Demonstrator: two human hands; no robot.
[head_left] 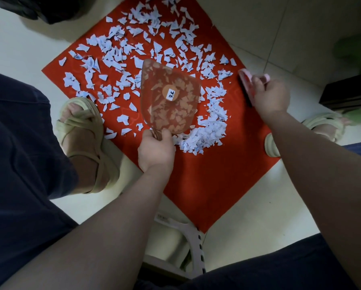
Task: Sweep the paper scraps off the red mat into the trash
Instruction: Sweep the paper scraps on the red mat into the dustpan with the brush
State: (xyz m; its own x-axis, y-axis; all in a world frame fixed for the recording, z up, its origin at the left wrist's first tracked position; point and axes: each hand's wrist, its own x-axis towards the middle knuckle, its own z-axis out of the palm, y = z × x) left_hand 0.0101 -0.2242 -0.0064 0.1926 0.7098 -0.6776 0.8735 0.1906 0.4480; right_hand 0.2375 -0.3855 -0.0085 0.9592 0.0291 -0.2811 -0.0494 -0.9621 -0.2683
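Observation:
A red mat (208, 185) lies on the pale floor, covered over its far half with several white-blue paper scraps (137, 42). A denser heap of scraps (206, 130) curves along the right of a translucent brown dustpan (171, 99). My left hand (155, 148) grips the dustpan's handle at its near end; the pan lies over scraps, which show through it. My right hand (271, 95) holds a pink hand brush (247, 84) at the mat's right edge, its dark bristles pointing toward the mat.
My feet in pale sandals stand at the mat's left edge (81, 130) and right edge (321, 124). A black bag (39, 9) sits at the far left. A white stool frame (188, 237) is under me. A dark furniture edge (348, 91) is at right.

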